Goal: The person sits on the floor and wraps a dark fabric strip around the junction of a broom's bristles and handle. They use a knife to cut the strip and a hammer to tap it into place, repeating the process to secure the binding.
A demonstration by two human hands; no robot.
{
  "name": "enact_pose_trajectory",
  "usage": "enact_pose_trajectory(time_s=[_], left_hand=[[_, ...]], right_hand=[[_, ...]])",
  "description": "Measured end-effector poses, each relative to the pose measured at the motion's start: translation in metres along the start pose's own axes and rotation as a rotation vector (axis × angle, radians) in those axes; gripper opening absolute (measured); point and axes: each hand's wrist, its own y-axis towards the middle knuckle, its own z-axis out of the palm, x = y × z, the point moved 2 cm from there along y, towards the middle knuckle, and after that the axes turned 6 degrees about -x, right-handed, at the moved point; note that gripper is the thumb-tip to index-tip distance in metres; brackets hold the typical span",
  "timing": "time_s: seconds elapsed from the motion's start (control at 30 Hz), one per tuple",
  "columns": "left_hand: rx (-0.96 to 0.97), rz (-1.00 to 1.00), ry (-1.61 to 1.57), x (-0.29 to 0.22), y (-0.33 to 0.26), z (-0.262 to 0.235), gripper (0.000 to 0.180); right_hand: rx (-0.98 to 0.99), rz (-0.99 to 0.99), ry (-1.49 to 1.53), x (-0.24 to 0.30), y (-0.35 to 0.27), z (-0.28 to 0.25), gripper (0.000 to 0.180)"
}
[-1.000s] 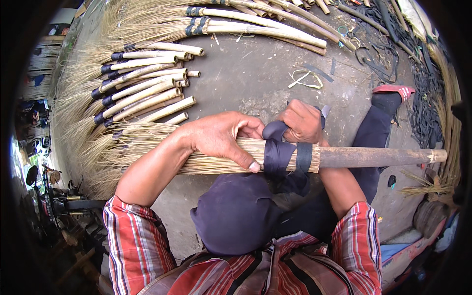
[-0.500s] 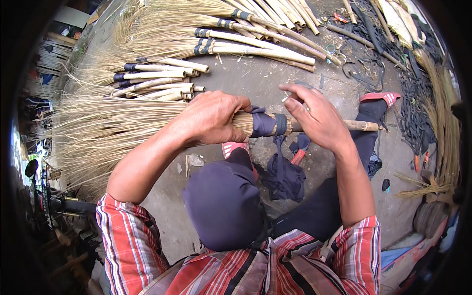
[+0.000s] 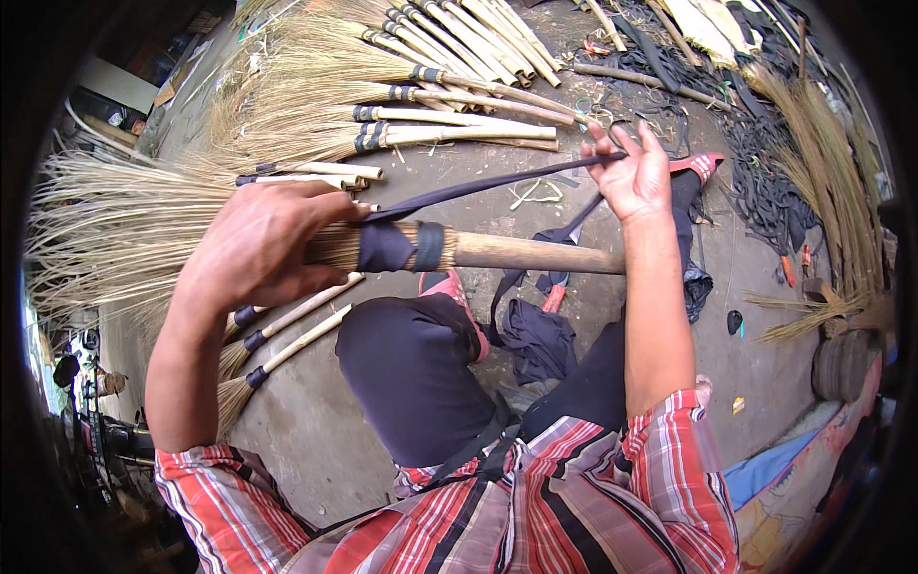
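Note:
A broom lies crosswise over my lap. Its pale bristles (image 3: 115, 225) fan out to the left, and its wooden handle (image 3: 535, 253) points right. My left hand (image 3: 263, 239) is wrapped around the bound bristles, beside dark cloth wrapping (image 3: 385, 247) and a black band (image 3: 429, 246). From this wrapping a long dark cloth strip (image 3: 497, 180) runs taut, up and right, to my right hand (image 3: 639, 177). The strip passes through the right hand's fingers, its palm turned up, above the handle's end. More of the strip hangs below that hand.
Several brooms (image 3: 459, 136) lie in rows beyond my hands, with small ones (image 3: 292, 344) at the left. Dark cloth (image 3: 538, 337) is heaped between my legs, near a red-handled thing (image 3: 555, 298). Black strips (image 3: 765, 182) and loose bristles (image 3: 830, 172) lie at the right.
My right hand has moved up from near the handle and drawn the cloth strip out taut. The broom and my left hand have shifted left in the picture. More small brooms show below.

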Motion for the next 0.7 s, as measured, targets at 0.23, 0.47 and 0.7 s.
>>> enact_pose_trajectory(time_s=[0.23, 0.47, 0.7], left_hand=[[0.002, -0.225, 0.109, 0.011, -0.07, -0.044, 0.063], [-0.205, -0.284, 0.469, 0.031, -0.083, -0.021, 0.056], [-0.532, -0.221, 0.647, 0.022, -0.044, -0.011, 0.063]], right_hand=[[-0.664, 0.053, -0.2, 0.035, 0.026, -0.178, 0.034], [0.011, 0.333, -1.127, 0.049, -0.108, -0.182, 0.035], [0.322, -0.024, -1.725, -0.005, -0.152, -0.078, 0.051]])
